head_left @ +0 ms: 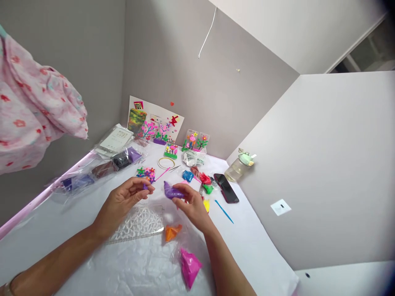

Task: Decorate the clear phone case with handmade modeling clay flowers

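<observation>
Between the fingertips of my left hand point(123, 199) is a small piece of purple clay point(145, 187). My right hand point(193, 205) grips a larger lump of purple clay point(172, 192), which seems to be in a plastic wrap. The two hands are a short gap apart above the table. Partly under my left forearm lies a clear textured plate point(138, 224). Nearer to me, below my right hand, are an orange clay packet point(173, 232) and a magenta clay packet point(190, 267).
Blue point(187, 176), red and green clay packets lie beyond my right hand, beside a phone point(226, 188). A blue stick tool point(224, 211) and a bottle point(239, 166) are on the right. Bagged clay point(103, 169) lines the left edge. Decorated cards point(190, 140) lean at the back wall.
</observation>
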Available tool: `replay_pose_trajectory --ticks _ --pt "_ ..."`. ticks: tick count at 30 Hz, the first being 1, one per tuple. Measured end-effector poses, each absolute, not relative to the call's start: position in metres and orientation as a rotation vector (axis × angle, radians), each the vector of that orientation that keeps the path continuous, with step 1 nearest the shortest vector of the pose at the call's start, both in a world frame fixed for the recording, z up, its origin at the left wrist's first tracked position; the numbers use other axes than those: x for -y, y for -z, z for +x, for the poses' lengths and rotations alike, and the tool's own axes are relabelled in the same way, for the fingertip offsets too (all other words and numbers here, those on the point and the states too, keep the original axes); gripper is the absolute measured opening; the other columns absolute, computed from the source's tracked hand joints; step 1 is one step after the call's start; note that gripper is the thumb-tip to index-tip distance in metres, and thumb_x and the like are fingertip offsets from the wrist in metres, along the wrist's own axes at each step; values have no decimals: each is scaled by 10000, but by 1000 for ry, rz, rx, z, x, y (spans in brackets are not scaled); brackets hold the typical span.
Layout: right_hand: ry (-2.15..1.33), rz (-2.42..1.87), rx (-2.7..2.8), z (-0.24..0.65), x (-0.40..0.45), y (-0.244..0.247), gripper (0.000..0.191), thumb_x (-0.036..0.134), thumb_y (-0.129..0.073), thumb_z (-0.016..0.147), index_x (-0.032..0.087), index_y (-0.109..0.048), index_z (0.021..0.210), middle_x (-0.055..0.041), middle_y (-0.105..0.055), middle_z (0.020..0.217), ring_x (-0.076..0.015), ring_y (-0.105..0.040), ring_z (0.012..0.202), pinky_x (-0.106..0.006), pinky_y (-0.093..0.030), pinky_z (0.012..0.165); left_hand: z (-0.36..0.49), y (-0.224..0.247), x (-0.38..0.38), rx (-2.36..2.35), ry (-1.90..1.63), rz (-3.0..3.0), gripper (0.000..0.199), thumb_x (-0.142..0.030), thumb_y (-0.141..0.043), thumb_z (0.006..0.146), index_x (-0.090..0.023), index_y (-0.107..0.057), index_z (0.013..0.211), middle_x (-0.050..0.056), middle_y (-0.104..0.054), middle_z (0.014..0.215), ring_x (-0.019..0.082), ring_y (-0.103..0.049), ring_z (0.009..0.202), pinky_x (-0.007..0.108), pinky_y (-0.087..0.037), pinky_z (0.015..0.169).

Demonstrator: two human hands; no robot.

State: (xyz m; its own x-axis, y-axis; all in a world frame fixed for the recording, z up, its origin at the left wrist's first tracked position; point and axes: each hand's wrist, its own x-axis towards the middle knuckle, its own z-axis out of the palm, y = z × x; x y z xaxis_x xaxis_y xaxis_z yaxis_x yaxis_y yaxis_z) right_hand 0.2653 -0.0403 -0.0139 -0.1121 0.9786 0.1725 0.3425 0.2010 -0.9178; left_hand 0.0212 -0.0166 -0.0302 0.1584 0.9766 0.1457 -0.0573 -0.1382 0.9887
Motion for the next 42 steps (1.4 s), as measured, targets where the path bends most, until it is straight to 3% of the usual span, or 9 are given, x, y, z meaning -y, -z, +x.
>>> replay_pose_trajectory --ticks 5,8,10,12,20,25,33,39,42 --pt "-1139 -1170 1534 241 51 17 305 290 -788 862 232 -737 1157 -59 -744 1182 -221 -712 1090 -381 -551 1012 24 35 20 -1032 -1245 1627 384 -632 -706 846 -283 -793 981 71 -797 1124 331 -694 1146 446 -523 1079" --pt "-1173 -1144 1456 236 52 17 302 286 -807 839 231 -740 1128 -51 -746 1143 -212 -715 1041 -367 -557 975 27 39 20 -1022 -1255 1589 363 -576 -708 852 -267 -773 1032 82 -773 1095 295 -722 1012 370 -593 830" --pt "-1185 -1145 1410 235 53 16 305 288 -817 825 233 -743 1116 -48 -749 1130 -211 -718 1015 -366 -561 954 29 41 18 -1016 -1248 1447 378 -539 -750 829 -255 -705 1074 66 -761 1015 246 -728 825 298 -537 592" --pt "-1198 -1141 1358 233 53 15 303 301 -829 810 236 -745 1094 -43 -755 1106 -212 -723 992 -360 -567 928 29 43 17 -997 -1252 1336 388 -529 -776 821 -253 -631 1051 35 -748 924 216 -714 722 259 -467 499" --pt "-1318 -1001 1137 237 49 19 337 330 -899 754 238 -744 1039 -22 -766 1074 -183 -711 978 -304 -554 895 27 47 16 -931 -1066 1355 369 -552 -744 861 -229 -740 1038 44 -767 991 159 -675 653 321 -570 695" --pt "-1326 -929 1277 235 50 22 325 277 -887 770 232 -736 1054 -26 -736 1092 -184 -690 1016 -305 -536 917 28 51 13 -955 -1086 1327 418 -595 -795 766 -229 -694 941 19 -729 883 157 -630 584 285 -531 555" --pt "-1142 -1098 1481 227 56 27 247 250 -779 852 224 -700 1085 -60 -712 1127 -229 -688 1059 -393 -551 975 22 44 11 -1032 -1136 1430 358 -596 -796 762 -242 -796 815 42 -757 862 237 -692 807 308 -564 729" --pt "-924 -1170 1547 228 55 35 224 184 -729 844 222 -690 1061 -72 -697 1141 -233 -677 1082 -402 -562 982 20 50 13 -1100 -1134 1518 453 -666 -660 889 -282 -810 1077 47 -812 1081 278 -746 1014 343 -589 904" --pt "-930 -1184 1559 228 56 34 225 173 -728 832 224 -690 1048 -62 -691 1119 -223 -679 1057 -387 -569 963 21 52 14 -1027 -1134 1593 369 -616 -727 866 -283 -794 1012 31 -800 1046 260 -750 1007 318 -602 908"
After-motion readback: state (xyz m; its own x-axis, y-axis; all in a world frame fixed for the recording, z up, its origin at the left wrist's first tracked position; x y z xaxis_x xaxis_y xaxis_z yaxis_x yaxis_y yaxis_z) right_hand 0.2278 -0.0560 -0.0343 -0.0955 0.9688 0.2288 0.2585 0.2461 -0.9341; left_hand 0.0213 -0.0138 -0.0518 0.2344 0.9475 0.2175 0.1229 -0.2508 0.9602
